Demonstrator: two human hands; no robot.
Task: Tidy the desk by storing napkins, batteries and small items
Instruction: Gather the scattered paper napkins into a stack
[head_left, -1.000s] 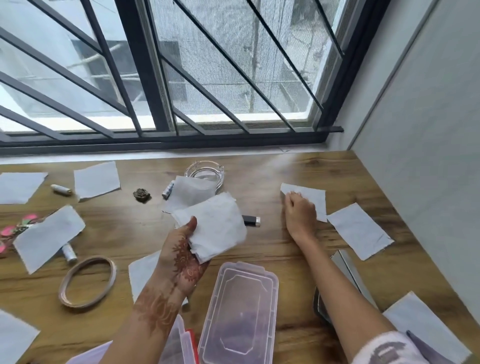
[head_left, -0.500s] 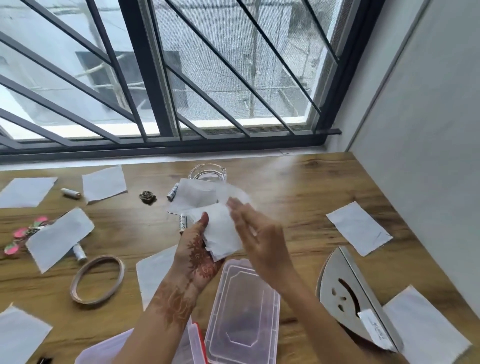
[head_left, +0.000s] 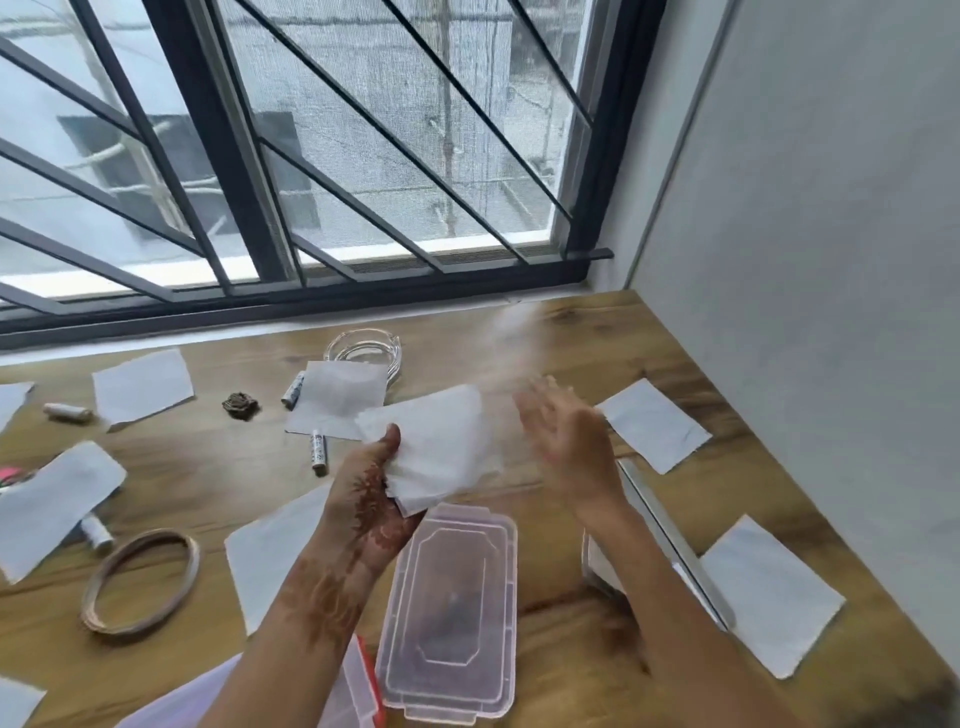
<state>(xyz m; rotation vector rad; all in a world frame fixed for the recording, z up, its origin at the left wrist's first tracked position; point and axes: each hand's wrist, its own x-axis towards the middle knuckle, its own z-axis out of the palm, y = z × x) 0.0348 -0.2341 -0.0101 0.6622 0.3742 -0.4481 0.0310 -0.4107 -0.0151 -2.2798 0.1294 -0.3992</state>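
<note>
My left hand (head_left: 371, 499), marked with henna, grips a stack of white napkins (head_left: 441, 452) above the middle of the wooden desk (head_left: 597, 332). To the right of the stack my right hand (head_left: 566, 441) is blurred, its fingers spread, holding nothing. More napkins lie loose: one at the right (head_left: 652, 425), one at the near right (head_left: 769, 592), one under my left forearm (head_left: 270, 556), one at the far left (head_left: 143, 387). Batteries lie by the centre (head_left: 318, 452), near the glass dish (head_left: 292, 389) and at the left (head_left: 66, 412).
A clear plastic lid (head_left: 449, 613) lies below the stack, with a red-clipped clear box (head_left: 358, 686) at the near edge. A metal napkin holder (head_left: 670, 535) stands at the right. A glass dish (head_left: 363, 348), a bangle (head_left: 140, 579) and a small brooch (head_left: 240, 404) are on the desk.
My right hand brought a napkin from the right of the desk onto the stack in my left hand, then drew away to the right with nothing in it.
</note>
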